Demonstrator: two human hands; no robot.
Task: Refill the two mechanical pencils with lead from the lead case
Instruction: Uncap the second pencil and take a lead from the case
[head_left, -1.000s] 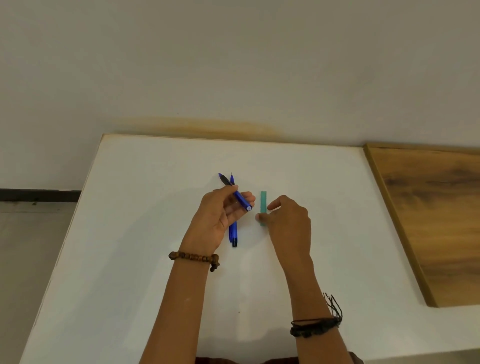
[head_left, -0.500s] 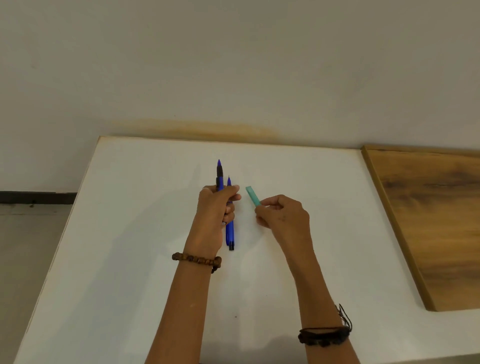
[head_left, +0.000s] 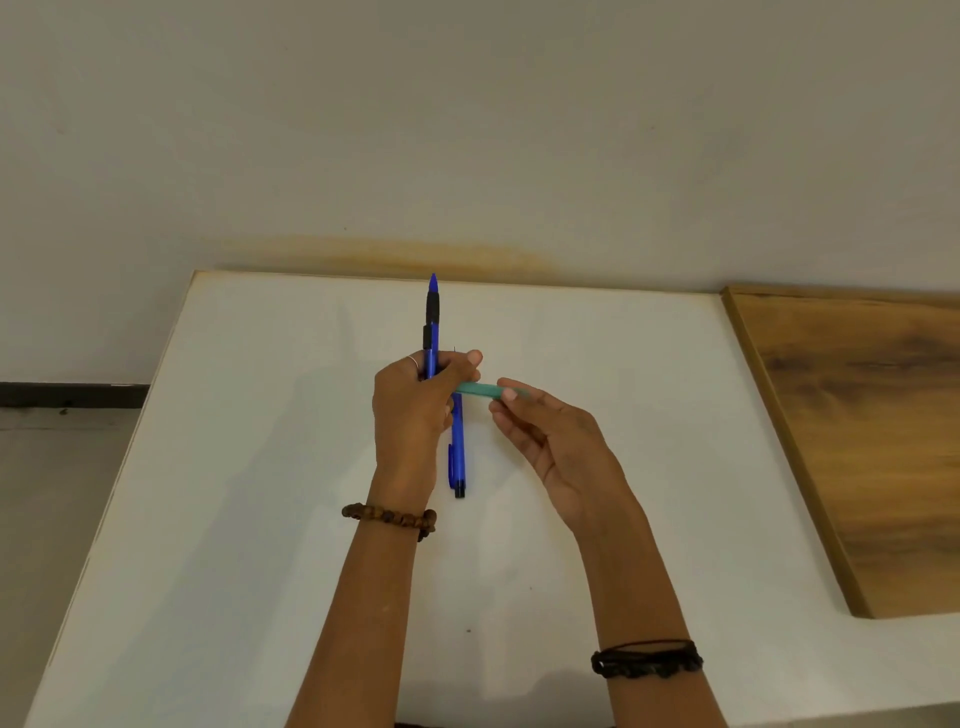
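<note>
While your left hand (head_left: 415, 400) curls round one blue pencil (head_left: 431, 325), that pencil stands up out of the fist with its blue tip pointing away from you and its black grip section just above your fingers. The thumb of that hand reaches across to the right and meets the near end of the teal lead case (head_left: 480, 389). Your right hand (head_left: 553, 441) pinches the other end of the case between thumb and fingers, palm turned up and toward the left, so the case lies roughly level between the two hands, above the tabletop (head_left: 260, 467). Whether the case's lid is open cannot be told.

The second pencil (head_left: 457, 452) lies flat on the tabletop directly beneath the case, between your two hands, running toward you, its dark end nearest your wrists; its far part is hidden behind your left hand.

A brown bead bracelet (head_left: 389, 517) circles your left wrist, and dark cord bands (head_left: 647, 660) circle your right forearm. Off to the right of your right hand, well apart, a wooden board (head_left: 872, 441) rests against the tabletop's edge. Beyond the hands rises a pale wall (head_left: 467, 130) with a yellowish stain just above the tabletop's far edge.
</note>
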